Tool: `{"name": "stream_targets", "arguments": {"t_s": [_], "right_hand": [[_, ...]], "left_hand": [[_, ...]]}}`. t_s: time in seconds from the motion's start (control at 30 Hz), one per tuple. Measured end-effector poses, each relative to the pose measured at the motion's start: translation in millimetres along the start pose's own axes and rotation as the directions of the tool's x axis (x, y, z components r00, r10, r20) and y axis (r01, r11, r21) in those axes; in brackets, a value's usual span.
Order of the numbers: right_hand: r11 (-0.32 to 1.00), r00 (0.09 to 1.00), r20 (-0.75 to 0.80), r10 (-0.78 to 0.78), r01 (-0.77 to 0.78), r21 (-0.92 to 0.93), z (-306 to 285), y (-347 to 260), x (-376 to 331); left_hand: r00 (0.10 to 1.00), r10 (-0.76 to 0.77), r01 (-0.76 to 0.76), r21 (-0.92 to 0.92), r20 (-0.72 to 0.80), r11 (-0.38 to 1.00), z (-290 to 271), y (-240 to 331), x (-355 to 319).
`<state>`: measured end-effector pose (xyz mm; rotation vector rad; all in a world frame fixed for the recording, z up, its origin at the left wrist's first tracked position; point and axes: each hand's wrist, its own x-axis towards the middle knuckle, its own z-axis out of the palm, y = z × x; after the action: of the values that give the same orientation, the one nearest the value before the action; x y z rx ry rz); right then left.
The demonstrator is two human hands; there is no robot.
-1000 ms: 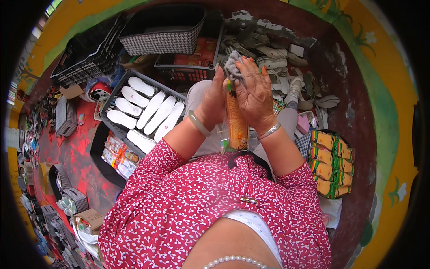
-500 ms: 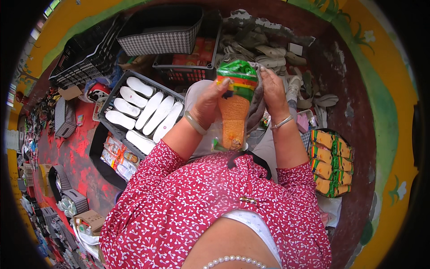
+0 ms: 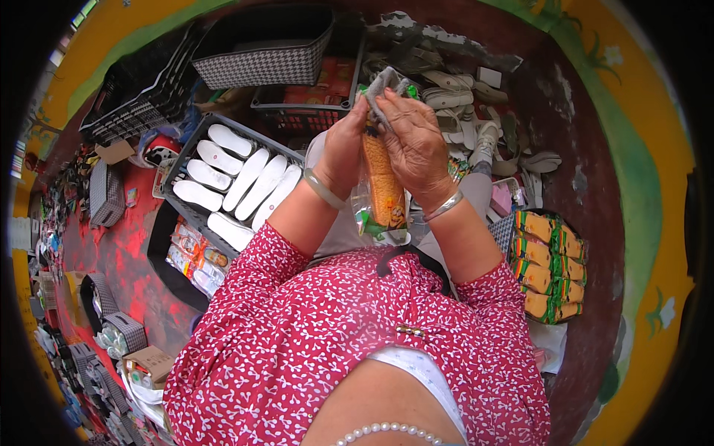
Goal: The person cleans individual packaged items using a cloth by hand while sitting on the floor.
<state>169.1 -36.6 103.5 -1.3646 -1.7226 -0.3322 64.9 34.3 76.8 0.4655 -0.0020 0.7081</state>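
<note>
Upright in front of my lap is a clear plastic packet of orange insoles (image 3: 385,189) with green at its ends. My left hand (image 3: 343,152) is closed on the packet's left edge, thumb up near the top. A grey cloth (image 3: 385,89) covers part of the upper end. My right hand (image 3: 411,141) presses this cloth against the packet, its fingers bent together over the front. Much of the packet's upper half is hidden behind the hands and cloth.
White insoles fill a grey crate (image 3: 184,199) at left. Stacked orange-and-green insole packets (image 3: 550,267) stand at right. Beyond lie a houndstooth basket (image 3: 260,67), a black crate (image 3: 141,97) and piled shoes (image 3: 446,97). Wrapped packages (image 3: 197,256) sit near my left forearm.
My right hand has moved left with the grey cloth, from beside the packet onto its upper front. The packet has turned somewhat and shows narrower; my left hand keeps hold of it.
</note>
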Motion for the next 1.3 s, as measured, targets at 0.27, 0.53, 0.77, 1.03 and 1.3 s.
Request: {"name": "stream_targets", "arguments": {"t_s": [0.27,0.53,0.77,1.03,1.3], "right_hand": [[0.982,0.966,0.251,-0.059,0.011,0.189,-6.4,-17.5,-24.5],[0.818,0.877,0.479,0.044,-0.307,0.487,-47.5,-0.2,-56.3],[0.227,0.658,0.644,0.389,-0.746,0.626,-51.0,29.4,-57.9],[-0.178,0.563,0.749,0.35,-0.745,0.643,-15.9,-3.5,-61.0],[-0.286,0.495,0.753,0.432,-0.717,0.636,-16.3,-6.7,-67.8]], "left_hand": [[0.994,0.037,-0.034,0.031,-0.105,0.999,-20.2,12.5,2.9],[0.976,0.202,-0.197,0.072,-0.083,0.978,-25.0,46.7,6.4],[0.967,0.256,-0.256,0.02,0.004,0.966,-11.8,58.6,11.3],[0.987,0.162,-0.162,-0.058,0.003,0.985,-3.6,37.2,17.1],[1.0,-0.002,0.004,-0.106,0.015,0.994,-14.0,30.5,20.8]]}}
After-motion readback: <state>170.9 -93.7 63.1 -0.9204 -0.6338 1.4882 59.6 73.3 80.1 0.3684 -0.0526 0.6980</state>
